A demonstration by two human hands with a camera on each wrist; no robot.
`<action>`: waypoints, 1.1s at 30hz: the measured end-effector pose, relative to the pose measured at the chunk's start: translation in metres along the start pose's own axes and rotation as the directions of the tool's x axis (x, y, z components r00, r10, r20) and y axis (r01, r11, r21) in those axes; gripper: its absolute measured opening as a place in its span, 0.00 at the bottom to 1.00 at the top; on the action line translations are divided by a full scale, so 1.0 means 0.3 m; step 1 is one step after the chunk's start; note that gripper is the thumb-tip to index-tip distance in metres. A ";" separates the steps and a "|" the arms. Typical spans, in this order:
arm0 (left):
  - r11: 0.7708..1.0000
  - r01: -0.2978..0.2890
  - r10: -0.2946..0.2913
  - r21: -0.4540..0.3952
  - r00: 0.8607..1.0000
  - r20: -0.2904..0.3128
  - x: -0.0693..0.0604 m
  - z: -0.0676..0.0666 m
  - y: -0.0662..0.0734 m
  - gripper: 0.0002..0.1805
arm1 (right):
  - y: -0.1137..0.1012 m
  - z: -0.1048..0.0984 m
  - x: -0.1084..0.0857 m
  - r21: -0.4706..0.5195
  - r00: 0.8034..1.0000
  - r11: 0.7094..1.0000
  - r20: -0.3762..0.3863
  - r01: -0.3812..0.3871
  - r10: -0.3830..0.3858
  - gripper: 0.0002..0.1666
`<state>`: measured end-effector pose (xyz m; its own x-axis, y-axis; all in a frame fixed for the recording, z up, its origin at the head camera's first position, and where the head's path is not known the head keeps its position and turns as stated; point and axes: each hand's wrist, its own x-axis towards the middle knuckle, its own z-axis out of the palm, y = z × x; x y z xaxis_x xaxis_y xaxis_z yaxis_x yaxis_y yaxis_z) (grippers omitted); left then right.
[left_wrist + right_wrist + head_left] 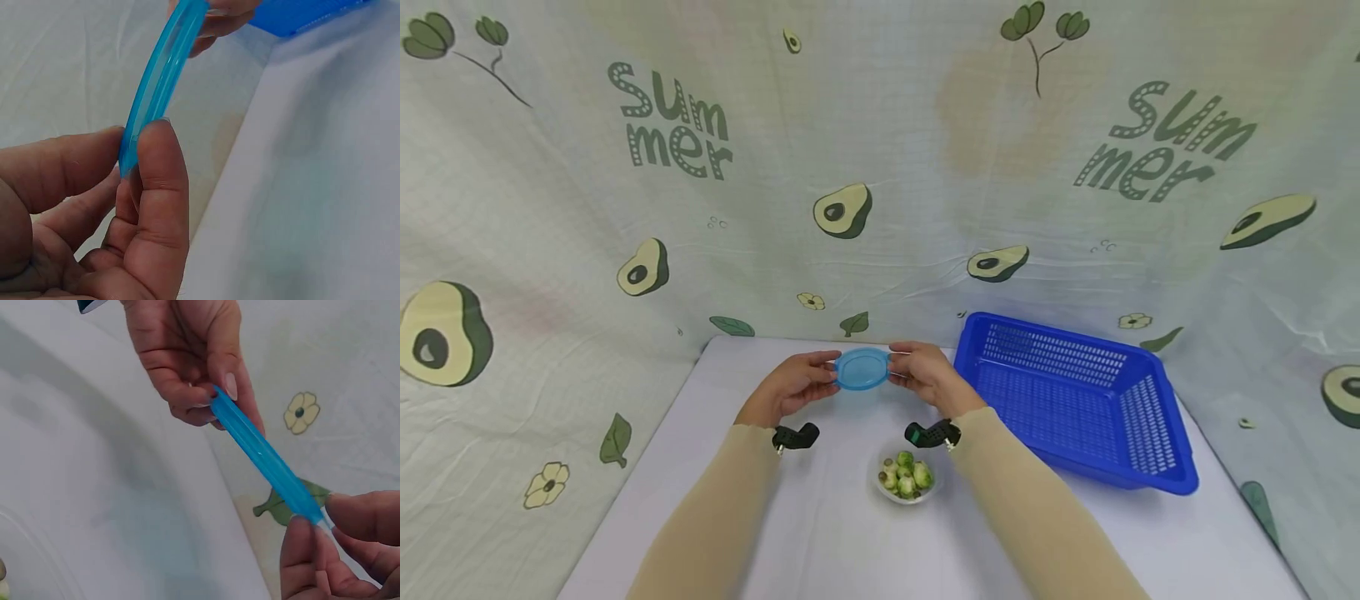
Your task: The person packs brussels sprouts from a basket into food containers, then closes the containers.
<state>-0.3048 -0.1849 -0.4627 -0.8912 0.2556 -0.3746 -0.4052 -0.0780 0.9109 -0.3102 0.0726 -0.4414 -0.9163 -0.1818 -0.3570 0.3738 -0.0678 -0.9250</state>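
Note:
A round, translucent blue lid (862,369) is held up over the far part of the table, pinched at opposite edges by both hands. My left hand (795,383) grips its left rim between thumb and fingers; the left wrist view shows the lid (159,81) nearly edge-on. On the other side, my right hand (927,375) pinches the right rim, and the right wrist view shows its fingertips (302,540) on the lid's edge. Closer to me, a clear round bowl (880,492) of Brussels sprouts (906,475) stands uncovered on the table, touched by neither hand.
A large blue plastic basket (1075,458) with perforated walls sits on the right side of the white table (827,517), beyond my right forearm. Behind the table hangs a pale cloth (910,125) printed with avocados and lettering. Dark bands (793,436) circle both wrists.

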 end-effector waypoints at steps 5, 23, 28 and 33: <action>0.998 -0.056 0.056 0.037 0.998 0.014 -0.039 0.043 0.012 0.34 | -0.010 -0.026 -0.061 -0.049 0.998 0.997 0.038 0.053 -0.052 0.34; 0.989 -0.129 0.125 0.070 0.990 0.065 -0.188 0.208 -0.005 0.33 | 0.014 -0.143 -0.272 -0.107 0.989 0.984 0.048 0.141 -0.136 0.30; 0.989 -0.121 0.116 0.085 0.992 0.057 -0.210 0.237 -0.041 0.32 | 0.053 -0.157 -0.314 -0.111 0.989 0.983 0.016 0.146 -0.145 0.28; 0.986 -0.113 0.109 0.121 0.993 0.036 -0.239 0.265 -0.078 0.31 | 0.098 -0.174 -0.353 -0.120 0.989 0.982 0.008 0.145 -0.145 0.28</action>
<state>-0.2151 -0.1247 -0.4433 -0.9224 0.2797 -0.2663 -0.2743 0.0109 0.9616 -0.2097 0.1411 -0.4377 -0.9597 -0.1778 -0.2178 0.2170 0.0244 -0.9759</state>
